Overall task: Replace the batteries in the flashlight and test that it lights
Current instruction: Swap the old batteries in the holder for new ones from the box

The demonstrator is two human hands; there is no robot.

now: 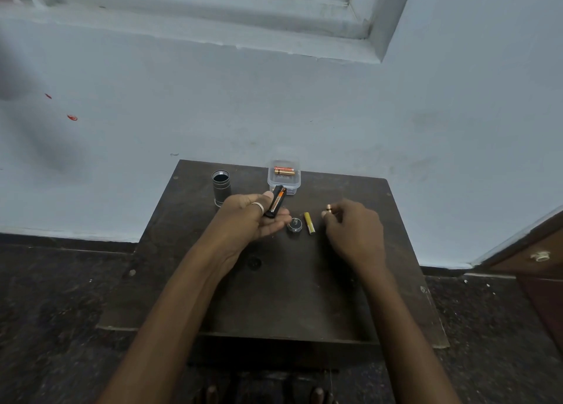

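Pale blue wall behind, window frame above, dark speckled floor below. Small dark brown table with its back edge at the wall; a wooden cabinet stands off its right side, with a strip of floor between.

Back row: flashlight body upright near the back left corner, open end up, set in from the left edge. Clear plastic box close to the back edge, two orange batteries lying inside.

Left hand, ring on one finger, is palm-up over mid-table. Its thumb lies on top and its fingers curl beneath a black battery holder with an orange cell showing in it. The holder is tilted, its far end overlapping the box's front wall in view; cannot tell whether they touch.

Right hand has its fingertips closed in a pinch on a copper-coloured battery, low over the tabletop. Whether it touches the wood, cannot tell.

Between the hands: round tail cap just beside the left fingertips, then a yellow battery lying flat, apart from the cap and from the right hand.

Both forearms cross the near half of the table. Bare wood shows between the right hand and the right edge, and in a narrower band left of the left wrist.
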